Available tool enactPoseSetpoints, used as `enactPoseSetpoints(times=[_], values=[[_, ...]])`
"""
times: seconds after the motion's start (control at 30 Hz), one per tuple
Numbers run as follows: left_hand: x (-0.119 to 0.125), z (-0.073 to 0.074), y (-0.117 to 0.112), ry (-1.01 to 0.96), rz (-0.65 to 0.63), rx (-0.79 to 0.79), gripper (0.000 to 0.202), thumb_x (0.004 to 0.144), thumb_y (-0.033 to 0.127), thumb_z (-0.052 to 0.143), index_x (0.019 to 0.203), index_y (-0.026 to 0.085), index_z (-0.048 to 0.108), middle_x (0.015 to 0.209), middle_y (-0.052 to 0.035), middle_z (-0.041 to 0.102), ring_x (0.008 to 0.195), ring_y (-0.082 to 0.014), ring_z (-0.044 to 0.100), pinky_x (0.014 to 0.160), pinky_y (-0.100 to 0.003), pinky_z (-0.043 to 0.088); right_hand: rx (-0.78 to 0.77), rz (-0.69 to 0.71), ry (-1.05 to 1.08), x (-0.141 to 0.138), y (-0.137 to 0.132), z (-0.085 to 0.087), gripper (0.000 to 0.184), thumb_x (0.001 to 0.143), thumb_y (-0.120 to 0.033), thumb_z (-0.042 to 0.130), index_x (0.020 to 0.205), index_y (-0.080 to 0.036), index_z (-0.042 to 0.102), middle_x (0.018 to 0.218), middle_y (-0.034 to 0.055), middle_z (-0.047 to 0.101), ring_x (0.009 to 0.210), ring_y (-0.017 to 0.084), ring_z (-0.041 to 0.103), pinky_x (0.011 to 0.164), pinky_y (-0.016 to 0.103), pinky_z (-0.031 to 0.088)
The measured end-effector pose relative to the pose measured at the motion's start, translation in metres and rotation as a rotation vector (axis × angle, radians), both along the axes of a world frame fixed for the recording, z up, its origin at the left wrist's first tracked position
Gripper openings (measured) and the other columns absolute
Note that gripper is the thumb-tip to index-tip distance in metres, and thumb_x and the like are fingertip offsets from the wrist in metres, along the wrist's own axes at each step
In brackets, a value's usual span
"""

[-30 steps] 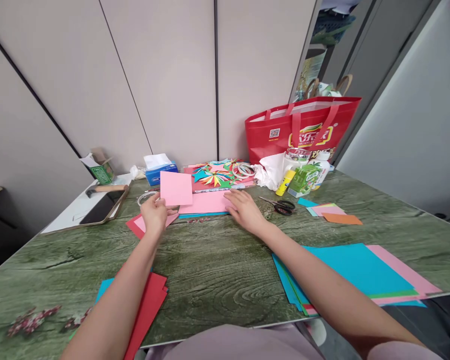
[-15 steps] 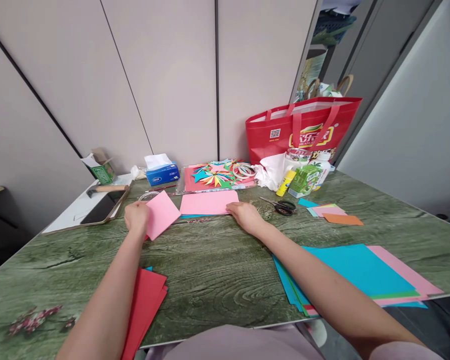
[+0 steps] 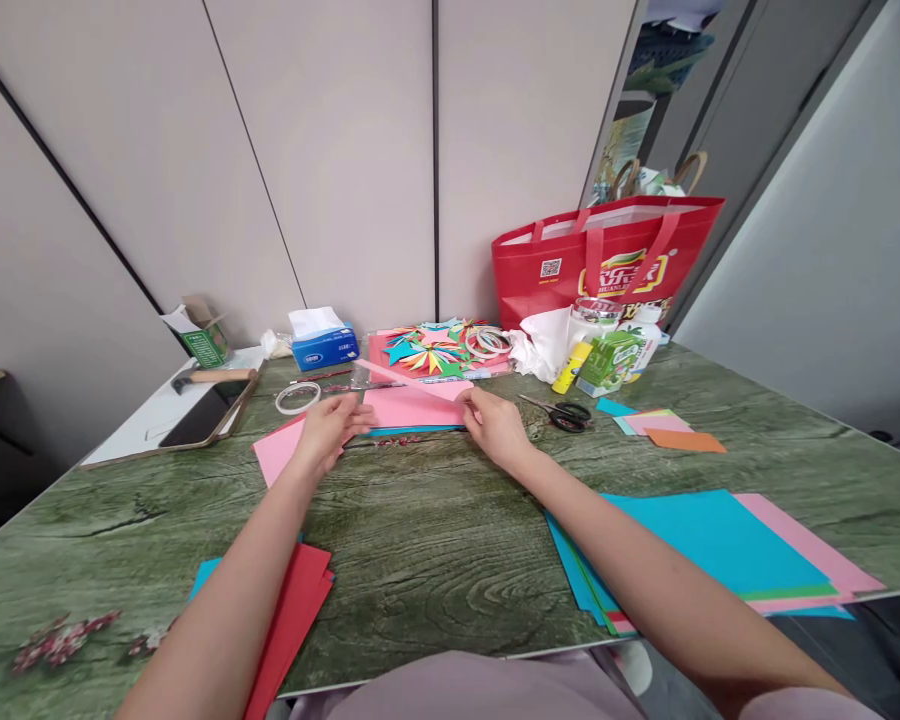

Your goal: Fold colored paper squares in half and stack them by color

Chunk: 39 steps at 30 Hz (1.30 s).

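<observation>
Between my hands lies a stack of pink paper (image 3: 405, 410), with a blue sheet showing under its front edge. My right hand (image 3: 497, 425) pinches the right end of the top pink sheet, which is lifted and tilted above the stack. My left hand (image 3: 331, 430) is at the stack's left end, fingers stretched out and apart, holding nothing. Beneath my left hand is a square pink sheet (image 3: 276, 452), partly covered by it, with a red edge behind. A roll of clear tape (image 3: 298, 398) lies just beyond my left hand. Scissors (image 3: 566, 413) with black handles rest right of my right hand.
Red sheets (image 3: 300, 610) lie under my left forearm, blue and pink sheets (image 3: 709, 540) under my right. At the back stand a tissue box (image 3: 324, 347), folded paper stars (image 3: 435, 350), a glue stick (image 3: 571, 367) and a red bag (image 3: 607, 265). A hammer (image 3: 214, 376) and phone (image 3: 206, 412) are left.
My left hand has let go of the square pink sheet, now lying on the table, and moved right to the stack. My right hand has raised the top pink sheet's end.
</observation>
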State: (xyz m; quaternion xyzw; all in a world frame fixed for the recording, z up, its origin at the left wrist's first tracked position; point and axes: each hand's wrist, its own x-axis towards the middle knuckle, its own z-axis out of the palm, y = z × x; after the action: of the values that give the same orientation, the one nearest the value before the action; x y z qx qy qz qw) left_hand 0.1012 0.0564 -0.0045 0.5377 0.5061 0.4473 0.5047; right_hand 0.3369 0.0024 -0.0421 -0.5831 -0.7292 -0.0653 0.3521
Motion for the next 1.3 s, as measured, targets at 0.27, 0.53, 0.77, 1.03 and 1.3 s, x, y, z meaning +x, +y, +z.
enactPoseSetpoints(times=[0.27,0.53,0.77,1.03,1.3], values=[[0.020,0.002,-0.017,-0.465,-0.419,-0.223,0.061,0.075,0.065,0.031,0.110,0.019,0.050,0.112,-0.0177,0.057,0.096,-0.0303,0.058,0.074,-0.051,0.047,0.267,0.357,0.012,-0.006,0.001,-0.001,0.020,0.082,-0.014,0.042,0.089,-0.021,0.059,0.097,0.0063,0.061,0.102,0.020,0.049,0.084,0.038,0.044],[0.028,-0.004,-0.022,-0.473,-0.385,-0.162,0.043,0.077,0.043,0.053,0.116,0.026,0.047,0.121,-0.0092,0.053,0.098,-0.0252,0.057,0.076,-0.043,0.050,0.330,0.583,0.043,-0.014,-0.006,0.004,0.023,0.081,-0.009,0.041,0.094,-0.021,0.056,0.103,0.0089,0.059,0.111,0.018,0.046,0.087,0.041,0.044],[0.030,-0.002,-0.026,-0.472,-0.264,-0.128,0.060,0.055,0.011,0.074,0.109,0.018,0.051,0.112,-0.0084,0.060,0.097,-0.0196,0.058,0.088,-0.034,0.045,0.286,0.619,0.270,-0.025,-0.013,0.010,0.029,0.071,-0.003,0.036,0.081,-0.019,0.059,0.088,0.0070,0.063,0.094,0.017,0.055,0.079,0.036,0.048],[0.033,-0.007,-0.028,-0.429,-0.255,0.013,0.079,0.051,0.011,0.076,0.121,0.022,0.042,0.121,-0.0091,0.054,0.109,-0.0239,0.050,0.090,-0.040,0.041,-0.217,0.394,0.983,-0.023,-0.007,0.009,0.038,0.071,-0.032,0.058,0.106,-0.020,0.049,0.084,0.0044,0.065,0.070,0.014,0.061,0.064,0.028,0.050],[0.038,-0.010,-0.034,-0.316,-0.393,0.027,0.063,0.056,0.023,0.075,0.115,0.020,0.051,0.119,-0.0104,0.055,0.105,-0.0247,0.053,0.087,-0.038,0.042,-0.332,0.326,1.093,-0.022,-0.002,0.001,0.042,0.049,-0.036,0.074,0.081,-0.014,0.058,0.060,-0.0001,0.062,0.052,0.012,0.055,0.051,0.024,0.044]])
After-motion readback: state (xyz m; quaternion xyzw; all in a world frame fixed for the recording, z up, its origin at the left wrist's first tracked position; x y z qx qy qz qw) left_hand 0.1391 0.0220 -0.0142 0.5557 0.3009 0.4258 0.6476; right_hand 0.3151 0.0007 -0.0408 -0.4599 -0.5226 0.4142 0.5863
